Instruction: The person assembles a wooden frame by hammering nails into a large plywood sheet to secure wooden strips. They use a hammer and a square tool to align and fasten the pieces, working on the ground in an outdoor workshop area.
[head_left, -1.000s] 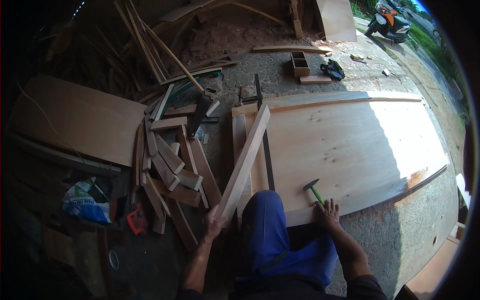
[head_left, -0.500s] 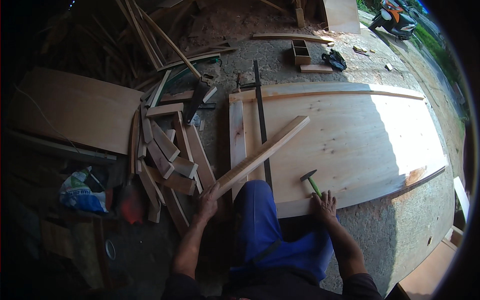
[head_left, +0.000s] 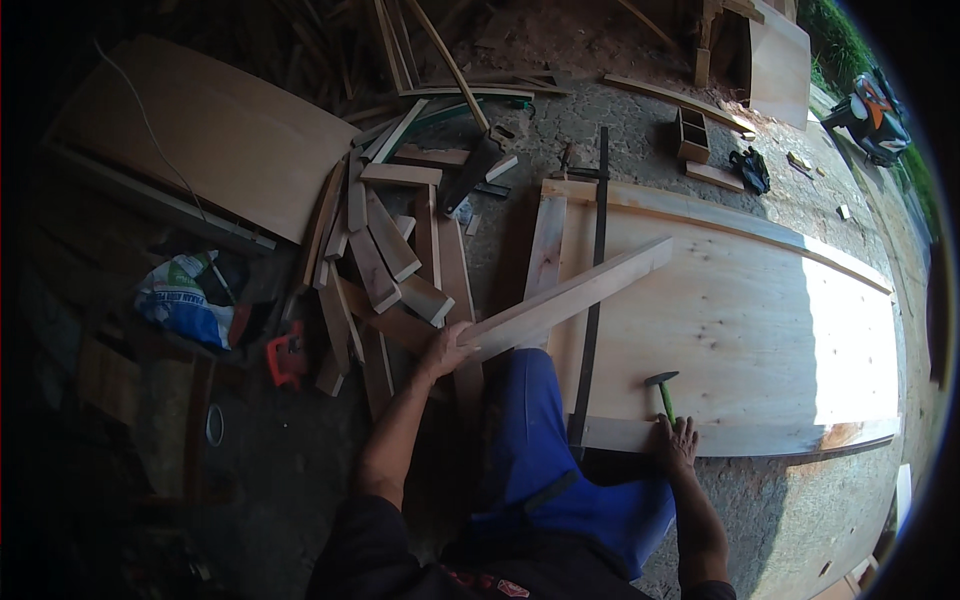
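Note:
My left hand (head_left: pixel 447 350) is closed around the near end of a wooden board (head_left: pixel 570 300). The board slants up to the right over the left end of a large framed plywood panel (head_left: pixel 730 310). On the panel's near rail rests my right hand (head_left: pixel 678 445), over the green handle of a hammer (head_left: pixel 664 392); the lower handle is hidden under it. The hammer's dark head lies toward the middle of the panel. A long dark bar clamp (head_left: pixel 598 260) crosses the panel's left end, beneath the raised board.
Left of the panel lies a pile of cut boards (head_left: pixel 385 265) with a handsaw (head_left: pixel 478 172) on it. A red tool (head_left: pixel 287 358), a blue and white bag (head_left: pixel 185 300) and a plywood sheet (head_left: pixel 210 130) are farther left. A wooden box (head_left: pixel 691 135) stands behind the panel.
The view has shifted, so the scene sits farther right and the panel looks more tilted. The board in my left hand has rolled, showing a broader face. My right hand stays at the hammer.

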